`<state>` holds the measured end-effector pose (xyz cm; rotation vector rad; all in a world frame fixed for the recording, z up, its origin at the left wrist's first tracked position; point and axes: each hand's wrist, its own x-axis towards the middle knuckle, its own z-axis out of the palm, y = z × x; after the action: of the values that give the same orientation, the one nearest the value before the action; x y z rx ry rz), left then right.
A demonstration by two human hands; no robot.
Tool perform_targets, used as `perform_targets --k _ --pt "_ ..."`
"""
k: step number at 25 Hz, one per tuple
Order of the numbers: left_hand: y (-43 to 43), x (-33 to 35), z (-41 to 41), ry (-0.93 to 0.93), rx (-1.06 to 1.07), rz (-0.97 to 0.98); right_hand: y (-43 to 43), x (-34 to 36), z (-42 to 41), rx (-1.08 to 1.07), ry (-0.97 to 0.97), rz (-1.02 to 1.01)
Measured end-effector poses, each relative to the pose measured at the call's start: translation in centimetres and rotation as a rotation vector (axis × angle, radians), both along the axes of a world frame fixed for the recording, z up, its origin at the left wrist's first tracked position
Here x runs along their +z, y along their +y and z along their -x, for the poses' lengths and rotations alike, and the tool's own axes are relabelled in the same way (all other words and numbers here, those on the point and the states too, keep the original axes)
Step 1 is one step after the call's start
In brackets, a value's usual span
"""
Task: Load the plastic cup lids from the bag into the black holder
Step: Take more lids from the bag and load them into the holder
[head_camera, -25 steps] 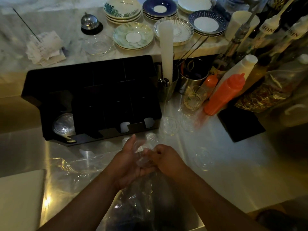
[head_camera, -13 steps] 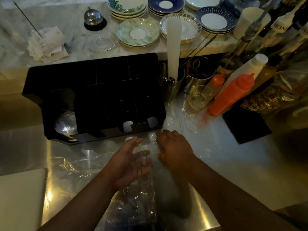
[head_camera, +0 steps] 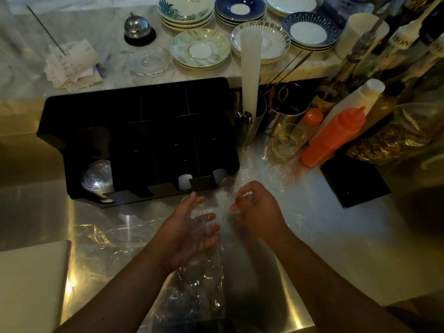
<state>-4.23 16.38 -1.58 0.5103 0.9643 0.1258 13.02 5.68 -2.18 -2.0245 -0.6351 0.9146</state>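
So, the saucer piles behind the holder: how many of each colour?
Blue: 2
Green-patterned: 2
White: 2
Clear glass: 1
Total: 7

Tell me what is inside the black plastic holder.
The black plastic holder shows clear plastic lids in its left front slot. Other compartments look dark; their contents cannot be made out.
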Motion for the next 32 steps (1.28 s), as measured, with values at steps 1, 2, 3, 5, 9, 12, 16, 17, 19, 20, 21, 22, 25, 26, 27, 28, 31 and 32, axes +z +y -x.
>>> perform_targets --k 1,2,3,5,9,12,16,17,19,20,21,22,25,26,27,28,31,32 --pt "-0.2 0.2 -0.2 -0.021 -0.003 0.007 -0.2 1.0 0.4 -0.07 0.282 -0.082" --pt "-0.5 0.3 -0.5 -0.056 -0.014 0.02 -0.4 1.6 0.9 -0.027 0.409 -0.102" --pt "-0.8 0.5 -0.8 -0.088 -0.022 0.043 -0.7 2.0 1.3 0.047 0.433 -0.073" --pt "-1.4 0.9 -1.5 -0.112 -0.03 0.097 -1.0 2.6 2.1 0.133 0.365 -0.01" --pt "-1.8 1.2 -2.4 -0.132 -0.091 0.103 -1.3 1.9 1.2 0.195 0.115 0.078" --pt "-1.8 0.9 -2.7 -0.081 -0.107 0.031 -0.9 0.6 -0.9 0.214 -0.063 0.103" --pt "-1.2 0.2 -3.1 -0.092 -0.037 0.067 0.5 -2.2 -6.7 0.323 -0.718 0.233" --pt "-1.0 0.0 -3.3 -0.103 -0.022 0.081 1.1 -3.0 -7.7 0.405 -0.833 0.292" --pt "-0.6 -0.2 -3.5 -0.112 -0.02 0.098 2.3 -4.2 -8.4 0.505 -0.899 0.389" --pt "-0.4 -0.3 -3.6 -0.113 -0.025 0.099 2.8 -4.6 -8.4 0.537 -0.915 0.416" --pt "-0.3 -0.3 -3.7 -0.112 -0.028 0.1 3.2 -4.8 -8.6 0.557 -0.934 0.423" --pt "-0.2 -0.3 -3.8 -0.109 -0.031 0.1 3.4 -4.8 -8.6 0.561 -0.952 0.43" --pt "0.1 0.0 -3.9 -0.108 -0.032 0.109 2.7 -3.3 -8.3 0.511 -0.928 0.407" --pt "0.1 0.0 -3.9 -0.106 -0.027 0.111 2.0 -2.5 -7.9 0.413 -0.812 0.341" --pt "0.0 0.1 -3.9 -0.098 -0.018 0.107 1.1 -1.9 -7.3 0.255 -0.581 0.238" --pt "-0.1 0.2 -3.9 -0.089 -0.006 0.099 0.2 -1.0 -6.3 0.054 -0.266 0.108" --pt "-0.9 0.5 -4.4 -0.087 -0.024 0.111 -1.5 1.9 -2.9 -0.141 0.398 -0.1" --pt "-1.3 0.6 -4.6 -0.102 -0.04 0.131 -1.8 2.3 -2.0 -0.088 0.437 -0.092"
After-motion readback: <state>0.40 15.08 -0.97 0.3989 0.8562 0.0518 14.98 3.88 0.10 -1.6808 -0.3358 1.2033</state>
